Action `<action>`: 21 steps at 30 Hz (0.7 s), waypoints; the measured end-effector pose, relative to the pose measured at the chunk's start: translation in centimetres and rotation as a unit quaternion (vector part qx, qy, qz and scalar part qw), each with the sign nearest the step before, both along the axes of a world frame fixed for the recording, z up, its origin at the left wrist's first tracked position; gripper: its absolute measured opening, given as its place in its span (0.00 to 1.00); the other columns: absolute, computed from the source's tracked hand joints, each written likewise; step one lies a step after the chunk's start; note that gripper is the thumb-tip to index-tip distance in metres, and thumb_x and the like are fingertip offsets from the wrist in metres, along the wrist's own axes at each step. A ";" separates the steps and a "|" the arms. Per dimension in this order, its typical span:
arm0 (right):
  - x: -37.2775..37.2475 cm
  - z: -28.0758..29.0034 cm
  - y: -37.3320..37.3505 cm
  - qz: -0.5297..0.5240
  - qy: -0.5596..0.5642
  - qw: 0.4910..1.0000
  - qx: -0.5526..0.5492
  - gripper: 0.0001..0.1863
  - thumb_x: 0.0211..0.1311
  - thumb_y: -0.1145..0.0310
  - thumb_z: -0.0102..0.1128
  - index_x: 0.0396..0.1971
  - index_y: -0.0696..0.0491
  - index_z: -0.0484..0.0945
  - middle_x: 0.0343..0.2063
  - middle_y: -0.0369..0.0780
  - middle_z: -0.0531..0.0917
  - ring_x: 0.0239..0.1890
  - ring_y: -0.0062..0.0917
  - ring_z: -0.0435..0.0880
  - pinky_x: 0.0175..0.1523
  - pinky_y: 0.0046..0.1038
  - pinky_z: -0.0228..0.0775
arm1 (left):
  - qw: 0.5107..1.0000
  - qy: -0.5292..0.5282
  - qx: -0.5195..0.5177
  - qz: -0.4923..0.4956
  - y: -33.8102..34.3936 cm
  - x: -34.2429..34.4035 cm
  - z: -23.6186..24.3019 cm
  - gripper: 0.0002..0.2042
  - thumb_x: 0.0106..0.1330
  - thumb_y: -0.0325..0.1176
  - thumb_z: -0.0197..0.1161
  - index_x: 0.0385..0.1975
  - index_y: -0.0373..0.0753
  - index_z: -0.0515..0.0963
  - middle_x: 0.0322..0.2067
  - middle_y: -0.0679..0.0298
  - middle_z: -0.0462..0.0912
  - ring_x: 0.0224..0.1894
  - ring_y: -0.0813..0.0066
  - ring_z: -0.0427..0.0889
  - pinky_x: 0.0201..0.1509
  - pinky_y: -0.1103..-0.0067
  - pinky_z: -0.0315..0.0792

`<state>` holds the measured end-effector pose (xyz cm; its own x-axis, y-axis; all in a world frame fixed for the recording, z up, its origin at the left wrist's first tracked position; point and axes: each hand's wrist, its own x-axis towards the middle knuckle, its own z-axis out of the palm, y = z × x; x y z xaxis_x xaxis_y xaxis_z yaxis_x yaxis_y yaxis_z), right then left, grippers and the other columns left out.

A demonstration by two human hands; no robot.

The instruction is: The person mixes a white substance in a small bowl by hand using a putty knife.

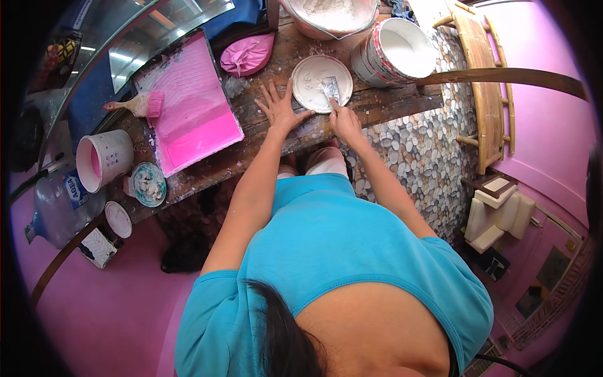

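Note:
My left hand (279,112) rests with spread fingers on the worn wooden table (377,107), just left of a round white lid (309,81) coated with pale paste. My right hand (346,123) grips a metal scraper (331,88), its blade down in the paste on the lid. Left of my left hand lies a paint tray (198,125) with bright pink paint. Behind the lid, to the right, stands a bucket (374,60) of white material.
A pink-bristled brush (149,104), a white tub (113,154), a paste dish (139,187) and a water jug (59,220) crowd the left side. A pink bag (247,53) and powder bucket (330,12) are at the back. A bamboo bench (477,94) and cream chair (496,220) are right.

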<state>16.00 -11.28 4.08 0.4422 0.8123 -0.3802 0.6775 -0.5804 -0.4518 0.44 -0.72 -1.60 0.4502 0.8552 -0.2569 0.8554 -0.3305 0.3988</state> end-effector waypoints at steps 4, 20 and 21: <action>0.2 -1.0 0.4 -0.010 0.004 1.000 -0.003 0.23 0.61 0.65 0.50 0.58 0.48 0.73 0.37 0.55 0.81 0.43 0.51 0.80 0.50 0.48 0.70 | 1.000 -0.015 0.007 -0.003 0.5 0.6 0.4 0.58 0.34 0.72 0.68 0.70 0.61 0.50 0.71 0.48 0.35 0.72 0.41 0.25 0.66 0.39 0.26; -0.2 -0.7 1.1 -0.004 -0.001 1.000 -0.020 0.26 0.60 0.64 0.51 0.61 0.47 0.69 0.38 0.57 0.80 0.44 0.51 0.80 0.51 0.46 0.70 | 1.000 0.004 -0.005 0.008 0.3 -0.2 0.1 0.59 0.33 0.70 0.70 0.71 0.62 0.49 0.71 0.49 0.36 0.72 0.41 0.26 0.66 0.39 0.26; -0.2 -0.8 1.0 -0.005 -0.002 1.000 -0.021 0.26 0.60 0.64 0.51 0.61 0.47 0.69 0.38 0.57 0.80 0.44 0.51 0.80 0.51 0.46 0.70 | 1.000 0.003 -0.006 0.007 0.3 0.0 0.3 0.59 0.33 0.70 0.70 0.71 0.62 0.49 0.71 0.49 0.36 0.72 0.41 0.26 0.66 0.39 0.26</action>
